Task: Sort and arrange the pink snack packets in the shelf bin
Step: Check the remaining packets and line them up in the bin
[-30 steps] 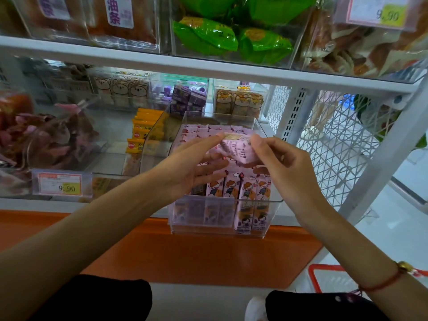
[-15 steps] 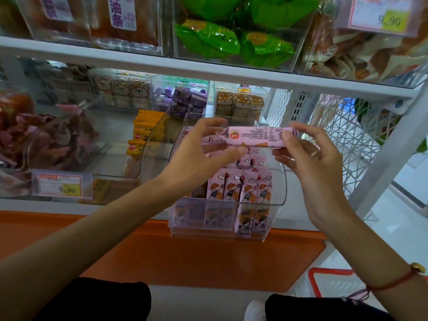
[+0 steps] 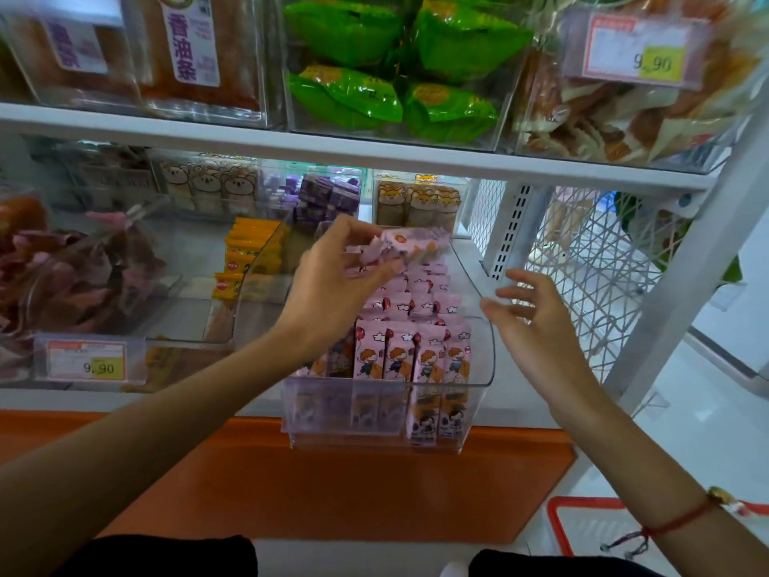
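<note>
A clear plastic bin (image 3: 478, 351) stands pulled forward at the shelf's front edge, filled with rows of upright pink snack packets (image 3: 410, 356) printed with a cartoon child. My left hand (image 3: 333, 281) hovers over the bin's back half and grips one pink packet (image 3: 410, 241) by its left end, with the packet lying sideways above the rows. My right hand (image 3: 532, 322) floats beside the bin's right wall, fingers spread and holding nothing. The rear packets are partly hidden by my left hand.
A neighbouring clear bin with orange packets (image 3: 249, 251) stands left of the pink one. Price tags (image 3: 85, 360) hang on the shelf front. Purple boxes (image 3: 324, 197) and animal-print packets (image 3: 420, 202) stand behind. A white mesh panel (image 3: 582, 260) closes the right side. A red basket (image 3: 591, 530) sits on the floor.
My right hand has let go of the packet's right end and dropped away to the right. My left hand alone now carries the packet, lower and tilted over the bin.
</note>
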Available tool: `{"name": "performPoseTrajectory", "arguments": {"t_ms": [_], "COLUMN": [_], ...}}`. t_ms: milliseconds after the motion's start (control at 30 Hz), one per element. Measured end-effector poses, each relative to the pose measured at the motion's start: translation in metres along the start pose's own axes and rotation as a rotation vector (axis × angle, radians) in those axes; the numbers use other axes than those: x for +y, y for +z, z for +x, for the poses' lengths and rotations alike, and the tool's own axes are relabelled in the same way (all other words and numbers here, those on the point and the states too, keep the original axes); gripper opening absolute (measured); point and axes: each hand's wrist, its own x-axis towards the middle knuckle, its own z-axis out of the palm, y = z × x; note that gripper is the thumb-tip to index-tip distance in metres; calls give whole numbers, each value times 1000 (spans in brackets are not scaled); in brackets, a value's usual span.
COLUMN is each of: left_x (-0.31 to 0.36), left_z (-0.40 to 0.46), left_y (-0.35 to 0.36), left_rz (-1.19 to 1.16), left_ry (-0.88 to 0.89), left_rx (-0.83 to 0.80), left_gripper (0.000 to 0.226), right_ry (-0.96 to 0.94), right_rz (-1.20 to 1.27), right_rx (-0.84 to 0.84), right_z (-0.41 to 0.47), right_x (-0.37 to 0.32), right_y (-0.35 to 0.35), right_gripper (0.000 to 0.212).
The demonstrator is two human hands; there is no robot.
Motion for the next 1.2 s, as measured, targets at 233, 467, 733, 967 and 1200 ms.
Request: {"name": "performPoseTrajectory", "arguments": {"t_ms": [233,467,733,967,1200], "left_x": [-16,-3,-25,-32,-19], "left_z": [4,49,77,67,63], "left_y": [21,18,69,60,55], "left_rz": [213,506,626,712,694], "left_ry": [45,191,123,137,178], "left_rx": [-173,-445,-472,-632,-542], "left_gripper": [27,46,33,41,29], "right_ry": [-9,-63,-115,-124,-111], "right_rz": [-119,-139,-158,-215,-252], "right_rx": [-211,-254,-238,-247,-288], "right_z": [-6,-9,-11,-11,-14], "right_x": [9,10,11,13,11], "right_y": [1,-4,-6,-7,-12], "right_gripper": [43,43,38,41,49]}}
